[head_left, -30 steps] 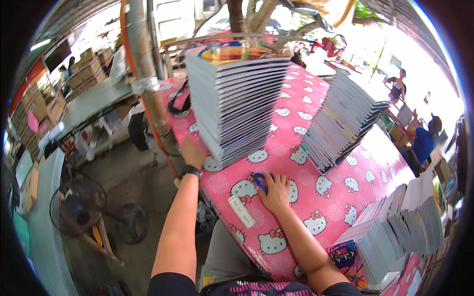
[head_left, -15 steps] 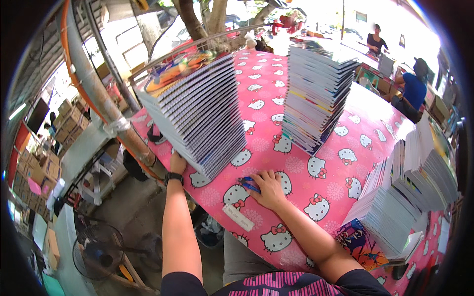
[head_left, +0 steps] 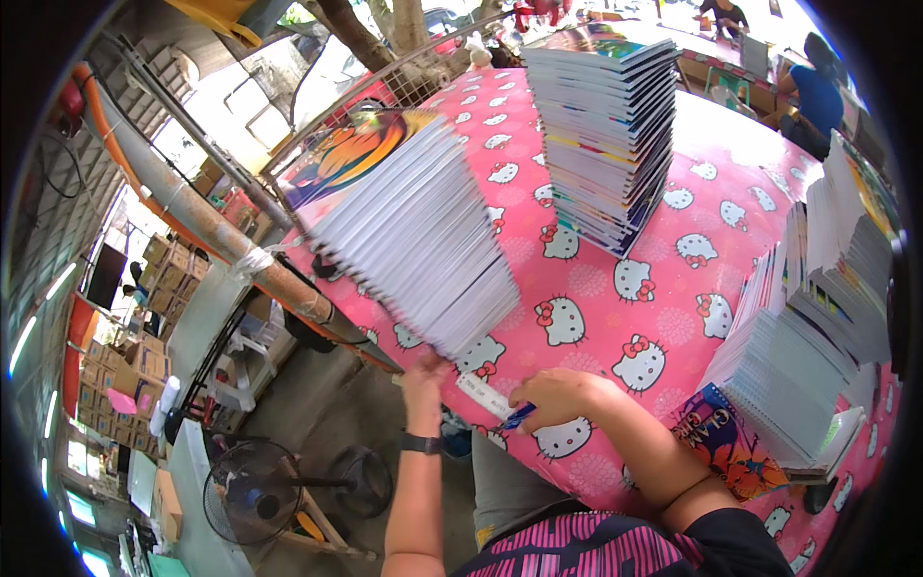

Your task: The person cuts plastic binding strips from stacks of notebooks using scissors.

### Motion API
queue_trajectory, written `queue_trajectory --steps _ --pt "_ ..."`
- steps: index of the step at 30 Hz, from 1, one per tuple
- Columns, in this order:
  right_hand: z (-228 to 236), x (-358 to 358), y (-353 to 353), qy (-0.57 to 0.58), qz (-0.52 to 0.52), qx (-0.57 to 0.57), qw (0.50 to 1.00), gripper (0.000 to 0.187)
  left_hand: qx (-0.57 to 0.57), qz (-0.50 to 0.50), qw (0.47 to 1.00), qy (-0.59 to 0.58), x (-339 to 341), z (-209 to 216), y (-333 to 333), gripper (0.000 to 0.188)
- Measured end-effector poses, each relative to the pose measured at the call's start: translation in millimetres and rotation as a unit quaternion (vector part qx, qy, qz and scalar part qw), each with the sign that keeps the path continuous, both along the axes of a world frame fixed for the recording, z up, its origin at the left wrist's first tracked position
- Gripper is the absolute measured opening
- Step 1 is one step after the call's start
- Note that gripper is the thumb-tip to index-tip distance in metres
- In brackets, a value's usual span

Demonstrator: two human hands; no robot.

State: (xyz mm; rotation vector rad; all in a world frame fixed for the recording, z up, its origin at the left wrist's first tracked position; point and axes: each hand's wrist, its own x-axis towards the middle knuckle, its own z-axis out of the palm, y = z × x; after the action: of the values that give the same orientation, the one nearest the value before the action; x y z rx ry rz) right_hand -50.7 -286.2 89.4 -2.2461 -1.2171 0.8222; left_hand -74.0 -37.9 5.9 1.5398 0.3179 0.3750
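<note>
On the pink cartoon-cat table (head_left: 615, 317), a leaning stack of notebooks (head_left: 413, 231) is propped at its lower near corner by the left hand (head_left: 425, 370), fingers pressed against it. The right hand (head_left: 562, 394) is curled around a blue pen (head_left: 516, 416), resting on the table beside a white tube (head_left: 484, 395). A taller stack (head_left: 601, 125) stands well behind.

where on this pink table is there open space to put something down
Bare pink cloth lies between the leaning near stack, the tall middle stack and the right-hand stacks. It is crowded along the near edge, where the left hand, right hand and white marker sit.
</note>
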Motion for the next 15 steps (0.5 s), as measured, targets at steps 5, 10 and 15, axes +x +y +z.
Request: queue_trajectory --steps 5,10,15 --pt "45 -7 -16 0.097 0.080 0.036 0.991 0.047 -0.164 -0.049 0.985 -0.033 -7 -1 -76 0.043" --pt "57 -2 -41 0.166 0.122 0.128 0.970 0.047 -0.034 -0.043 0.996 -0.066 30 -20 -119 0.052" --pt "63 -1 -61 0.246 0.092 0.299 0.918 0.043 0.297 0.013 0.953 0.058 86 -12 -166 0.061"
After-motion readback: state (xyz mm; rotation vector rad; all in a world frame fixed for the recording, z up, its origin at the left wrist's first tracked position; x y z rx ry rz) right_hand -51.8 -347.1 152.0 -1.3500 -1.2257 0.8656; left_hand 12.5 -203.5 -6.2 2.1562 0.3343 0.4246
